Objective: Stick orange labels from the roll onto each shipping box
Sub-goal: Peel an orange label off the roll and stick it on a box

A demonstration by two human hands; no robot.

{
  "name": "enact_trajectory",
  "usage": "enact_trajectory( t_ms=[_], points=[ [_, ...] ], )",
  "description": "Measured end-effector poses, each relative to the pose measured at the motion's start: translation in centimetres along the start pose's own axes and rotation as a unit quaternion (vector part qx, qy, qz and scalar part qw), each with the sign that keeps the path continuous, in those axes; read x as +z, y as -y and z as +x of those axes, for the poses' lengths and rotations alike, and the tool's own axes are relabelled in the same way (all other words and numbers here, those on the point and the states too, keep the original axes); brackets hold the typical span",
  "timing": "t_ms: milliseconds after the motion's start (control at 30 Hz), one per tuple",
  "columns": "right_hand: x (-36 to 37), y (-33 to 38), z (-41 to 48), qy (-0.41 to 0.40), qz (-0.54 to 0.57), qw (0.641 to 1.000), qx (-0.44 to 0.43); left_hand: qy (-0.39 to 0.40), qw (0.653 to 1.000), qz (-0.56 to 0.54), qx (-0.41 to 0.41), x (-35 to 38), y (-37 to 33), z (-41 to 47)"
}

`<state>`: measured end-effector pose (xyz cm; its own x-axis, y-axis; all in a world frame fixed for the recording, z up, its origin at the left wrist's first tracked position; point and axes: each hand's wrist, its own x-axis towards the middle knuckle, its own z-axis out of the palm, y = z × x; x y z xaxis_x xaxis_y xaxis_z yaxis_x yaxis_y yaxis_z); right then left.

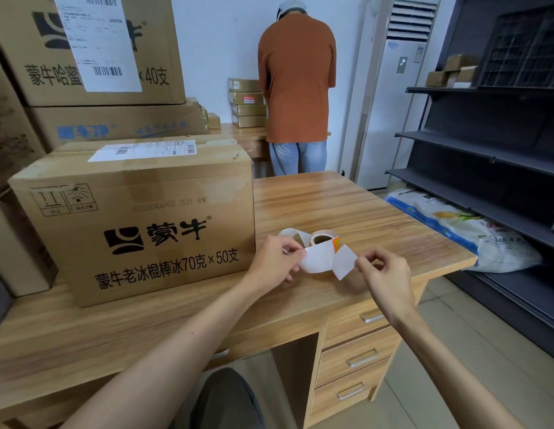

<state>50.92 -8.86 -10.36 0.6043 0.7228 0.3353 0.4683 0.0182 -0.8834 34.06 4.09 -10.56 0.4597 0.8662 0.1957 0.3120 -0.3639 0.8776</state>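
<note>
Starting with the big brown Mengniu carton (pixel 136 224): it sits on the wooden desk (pixel 346 209) with a white shipping slip on its top, and no orange label shows on the faces in view. Just right of the carton's lower front corner, the left hand (pixel 274 261) pinches the unwound label strip (pixel 319 261) between thumb and fingertips. The strip shows its white back and curls in a loose loop. Behind it, also right of the carton, the label roll (pixel 323 239) lies on the desk, brown core open, with a sliver of orange print on its outer turn. Farther right of the carton, the right hand (pixel 384 274) pinches the strip's free end. I judge the strip thin, light and floppy and the labels tacky. They are best peeled by a corner, and the roll is liable to drag along.
</note>
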Motion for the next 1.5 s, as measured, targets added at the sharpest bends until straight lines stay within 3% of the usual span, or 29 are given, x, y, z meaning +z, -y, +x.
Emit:
enact_trajectory(
  t_ms=[233,467,700,867,933,1033,1100,1233,1333,1500],
  points=[
    [-1.3,1.8,-1.0,-0.060,-0.094,0.987,-0.119,-0.012,0.999,0.010,0.036,-1.1,-2.2,-1.3],
    [1.9,5.6,-2.2,-0.074,-0.261,0.905,-0.326,-0.038,0.998,-0.040,0.023,-4.3,-6.1,-4.1],
    [7.2,11.3,-4.7,-0.110,-0.286,0.829,-0.468,-0.120,0.991,0.006,0.060,-10.9,-6.8,-7.7],
    [10.5,14.2,-6.7,-0.047,-0.218,0.818,-0.531,-0.175,0.981,0.053,0.071,-16.1,-5.8,-10.5],
    [11.4,15.1,-7.1,-0.009,-0.153,0.849,-0.505,-0.193,0.976,0.071,0.073,-18.2,-5.2,-11.7],
    [12.8,16.6,-7.4,0.038,-0.031,0.919,-0.391,-0.195,0.974,0.085,0.079,-21.2,-4.2,-13.6],
    [13.7,17.4,-7.0,0.096,0.044,0.944,-0.311,-0.185,0.975,0.077,0.092,-22.9,-3.5,-14.7],
    [14.9,19.0,-7.4,0.260,0.214,0.925,-0.176,-0.166,0.979,0.060,0.105,-25.3,-2.6,-16.4],
    [16.1,19.8,-8.0,0.296,0.255,0.909,-0.144,-0.181,0.977,0.057,0.098,-26.4,-2.3,-16.9],
    [18.5,21.4,-8.0,0.310,0.241,0.905,-0.164,-0.223,0.970,0.049,0.082,-28.1,-2.0,-16.9]
  ],
)
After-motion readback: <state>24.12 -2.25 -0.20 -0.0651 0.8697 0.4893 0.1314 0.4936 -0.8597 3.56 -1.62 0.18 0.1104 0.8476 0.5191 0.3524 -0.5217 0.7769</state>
